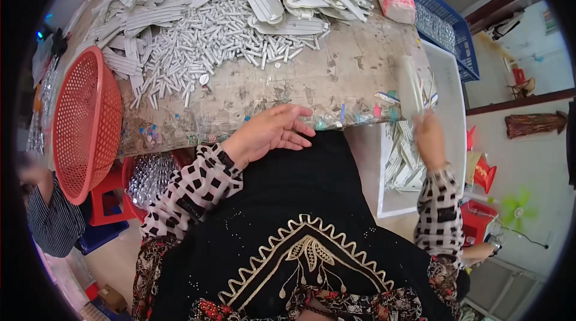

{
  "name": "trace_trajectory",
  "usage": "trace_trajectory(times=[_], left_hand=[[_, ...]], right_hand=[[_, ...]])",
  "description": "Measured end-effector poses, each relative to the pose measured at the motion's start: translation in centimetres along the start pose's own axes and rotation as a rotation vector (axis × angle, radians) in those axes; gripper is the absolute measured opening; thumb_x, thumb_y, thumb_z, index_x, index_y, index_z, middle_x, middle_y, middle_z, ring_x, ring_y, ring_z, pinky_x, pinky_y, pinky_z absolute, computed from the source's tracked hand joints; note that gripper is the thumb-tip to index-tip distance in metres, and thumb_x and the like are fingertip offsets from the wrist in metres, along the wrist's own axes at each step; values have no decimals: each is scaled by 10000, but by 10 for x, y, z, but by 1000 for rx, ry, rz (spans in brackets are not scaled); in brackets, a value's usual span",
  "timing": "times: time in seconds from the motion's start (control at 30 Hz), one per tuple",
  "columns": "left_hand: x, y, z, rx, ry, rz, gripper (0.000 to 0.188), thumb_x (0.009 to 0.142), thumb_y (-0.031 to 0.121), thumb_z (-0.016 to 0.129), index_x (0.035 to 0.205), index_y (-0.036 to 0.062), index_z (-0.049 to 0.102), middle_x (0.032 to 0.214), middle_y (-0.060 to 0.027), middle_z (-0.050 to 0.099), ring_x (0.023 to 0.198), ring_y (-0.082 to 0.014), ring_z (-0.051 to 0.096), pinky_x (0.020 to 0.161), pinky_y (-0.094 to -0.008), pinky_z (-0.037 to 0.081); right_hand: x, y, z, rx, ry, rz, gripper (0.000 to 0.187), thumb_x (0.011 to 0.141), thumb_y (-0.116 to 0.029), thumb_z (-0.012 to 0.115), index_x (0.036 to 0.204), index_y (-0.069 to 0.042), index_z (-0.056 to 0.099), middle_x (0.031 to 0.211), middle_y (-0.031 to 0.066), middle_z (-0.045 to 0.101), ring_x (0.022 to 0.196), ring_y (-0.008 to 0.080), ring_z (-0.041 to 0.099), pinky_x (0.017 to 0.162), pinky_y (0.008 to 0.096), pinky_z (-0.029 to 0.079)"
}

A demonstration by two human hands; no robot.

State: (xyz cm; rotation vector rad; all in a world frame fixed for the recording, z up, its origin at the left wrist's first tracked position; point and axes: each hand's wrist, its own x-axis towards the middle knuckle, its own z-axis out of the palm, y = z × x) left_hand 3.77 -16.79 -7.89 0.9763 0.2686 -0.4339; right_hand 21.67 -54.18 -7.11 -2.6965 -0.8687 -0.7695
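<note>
My left hand (273, 133) is open and holds nothing, its fingers spread beside the table's near edge. My right hand (429, 139) is at the right, over a white bin (451, 90). Its fingers are closed on a long white plastic piece (411, 88) that stands upright, smeared by motion. More white plastic pieces (403, 159) lie in the bin. On the table (336, 75) is a heap of flat, ribbed white plastic pieces (262, 0). In front of it spreads a pile of small white cylinders (207, 39).
A red perforated basket (90, 129) tilts against the table's left end, above a red container of silvery parts (151, 177). A blue crate (438, 21) and a white bag (395, 0) are at the far right. People's arms show at left (54, 219) and right (478, 253).
</note>
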Motion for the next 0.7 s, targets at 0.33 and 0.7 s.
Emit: trace_trajectory(times=[0.33, 0.7], left_hand=[[1, 27, 30, -98, -57, 222, 495, 1020, 326, 436, 1401, 15, 381, 1250, -160, 559, 1076, -289, 617, 940, -403, 507], [-9, 37, 44, -356, -308, 324, 473, 996, 342, 500, 1353, 38, 438, 1272, -102, 550, 1119, -295, 586, 1012, -451, 451]], right_hand=[[-17, -109, -44, 1960, -678, 669, 485, 977, -339, 528, 1337, -34, 413, 933, 28, 557, 553, 111, 426, 507, 238, 331], [-26, -128, -26, 1884, -966, 594, 655, 924, -426, 600, 1408, -61, 354, 1018, 50, 576, 673, 129, 505, 547, 232, 347]])
